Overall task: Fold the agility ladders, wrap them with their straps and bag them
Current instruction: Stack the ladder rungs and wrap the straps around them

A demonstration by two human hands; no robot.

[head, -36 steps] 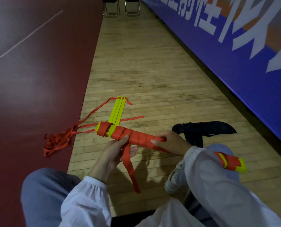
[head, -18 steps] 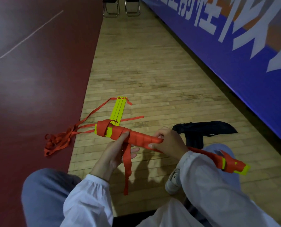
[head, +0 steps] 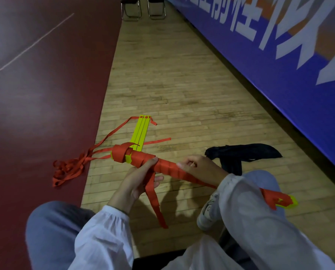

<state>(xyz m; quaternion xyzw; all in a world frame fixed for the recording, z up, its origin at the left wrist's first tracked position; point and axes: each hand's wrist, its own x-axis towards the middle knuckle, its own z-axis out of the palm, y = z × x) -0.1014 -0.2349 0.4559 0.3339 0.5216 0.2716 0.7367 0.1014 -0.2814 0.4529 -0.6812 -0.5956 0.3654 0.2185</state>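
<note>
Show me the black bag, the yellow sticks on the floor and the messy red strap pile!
black bag (head: 246, 152), head view, middle of the cloth.
yellow sticks (head: 140, 131), head view, mid-length.
red strap pile (head: 68, 169), head view, tangle's middle.

Large white characters run along the blue padded wall banner (head: 279, 78) at the wooden floor's right edge. They are cut off by the frame and cannot be read for certain. Nothing else carries legible writing.

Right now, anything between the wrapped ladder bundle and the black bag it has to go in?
Only the right hand: it grips the bundle on the side facing the bag. The bag lies flat on bare wood floor just beyond it. Whether its mouth is open I cannot tell.
</note>
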